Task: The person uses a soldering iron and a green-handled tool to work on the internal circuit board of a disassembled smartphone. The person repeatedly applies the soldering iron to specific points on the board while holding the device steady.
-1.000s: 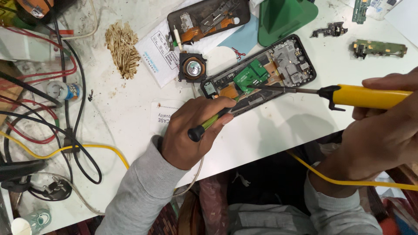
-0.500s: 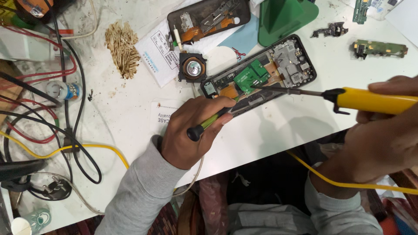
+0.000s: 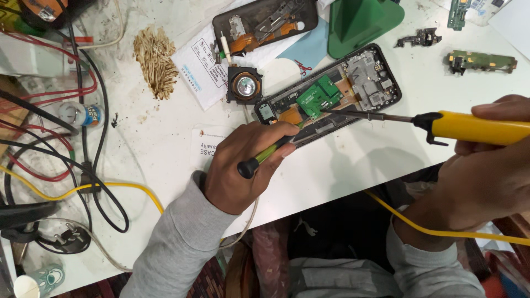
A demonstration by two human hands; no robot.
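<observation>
An opened phone body [image 3: 361, 83] lies on the white table [image 3: 160, 138], its green circuit board [image 3: 317, 95] exposed. My left hand [image 3: 243, 165] grips a small green-and-black tool [image 3: 264, 157] whose tip reaches the phone's left end. My right hand [image 3: 486, 176] holds a yellow-handled soldering iron [image 3: 475, 127]. Its metal tip rests at the green board. A yellow cord [image 3: 441, 232] runs from the iron under my right forearm.
A second opened phone back [image 3: 265, 22], a round speaker part [image 3: 245, 85], a green plastic stand [image 3: 361, 22], loose small boards [image 3: 480, 60], a brown fibre wad [image 3: 155, 60] and paper slips [image 3: 201, 66] lie around. Tangled red, black and yellow cables [image 3: 66, 160] crowd the left side.
The soldering iron and my right hand have shifted slightly right and down. My left hand and its tool stay in place.
</observation>
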